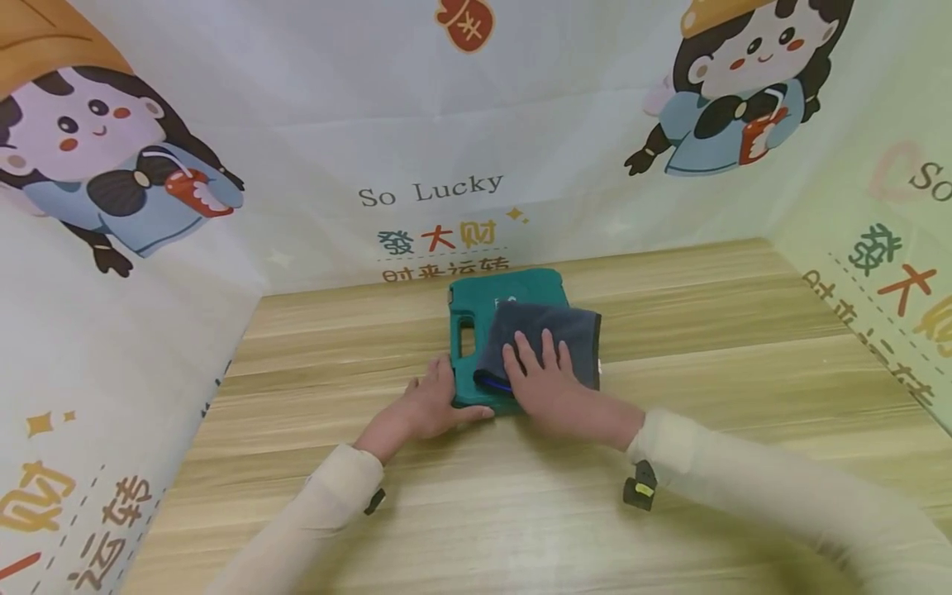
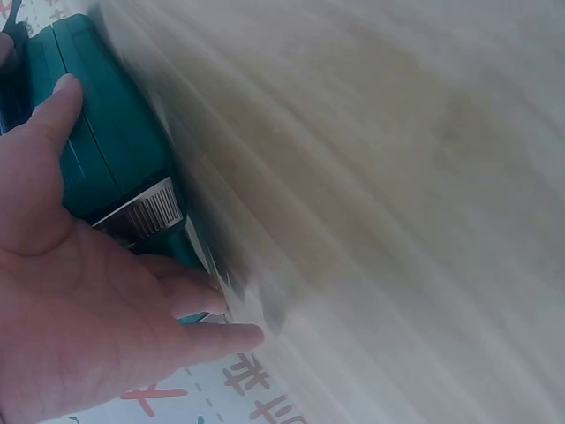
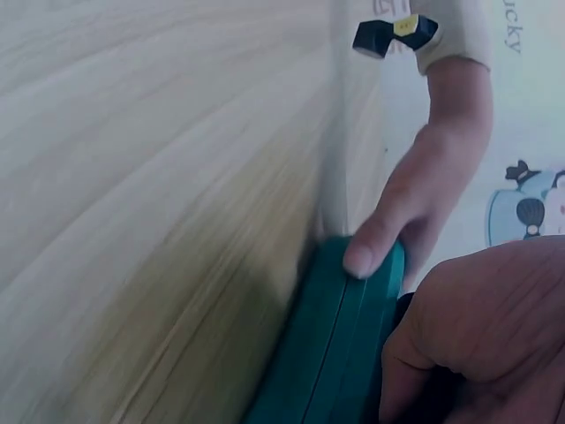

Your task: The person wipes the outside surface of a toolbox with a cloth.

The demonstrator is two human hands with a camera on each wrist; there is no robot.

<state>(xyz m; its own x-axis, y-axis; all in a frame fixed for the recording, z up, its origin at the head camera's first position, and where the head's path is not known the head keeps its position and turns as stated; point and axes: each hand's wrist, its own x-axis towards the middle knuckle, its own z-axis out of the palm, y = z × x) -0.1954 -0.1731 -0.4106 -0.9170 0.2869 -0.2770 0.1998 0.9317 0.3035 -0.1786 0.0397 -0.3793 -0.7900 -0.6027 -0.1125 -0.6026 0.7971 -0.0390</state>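
Observation:
A teal plastic carrying case (image 1: 509,285) with a handle slot lies flat on the wooden table. Over its right part is a folded dark grey cloth (image 1: 583,326) with a black edge. My right hand (image 1: 554,392) rests on the cloth, its fingers spread and fairly straight. At the case's near left corner, my left hand (image 1: 431,405) touches it, thumb along the near side and extended fingers by the left side. In the left wrist view, a barcode label (image 2: 150,212) shows on the case's side near that hand (image 2: 97,291). The right hand (image 3: 494,336) partly hides the case in the right wrist view.
Wood-grain table (image 1: 335,347) surrounds the case. Printed white sheets (image 1: 312,165) with cartoon figures and lettering stand behind and at both sides. The case's far edge lies close to the back sheet. A small black device (image 1: 640,487) sits at the right wrist.

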